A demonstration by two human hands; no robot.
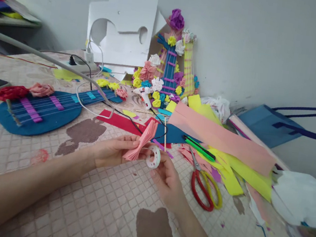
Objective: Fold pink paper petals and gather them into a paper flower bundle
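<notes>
Between the fingers of my left hand (116,150) is a pleated bundle of pink crepe paper (145,136), pinched at its middle so both ends fan out. My right hand (167,178) grips a small white spool (153,157), a ring that looks like a tape roll, close beside the paper's pinched waist. Whether a strand runs from the spool to the paper is too fine to make out. Both hands are above the tiled-pattern tabletop (99,204). Right of them lie scissors (204,187) with red and yellow handles and a green utility knife (201,148).
A blue paper guitar (58,114) with paper flowers lies at left. Behind the hands stand a white glue gun (144,95) with its cord and several decorated guitars (170,69) against the wall. Pink and yellow crepe sheets (222,137) spread rightward, near a blue bag (271,124).
</notes>
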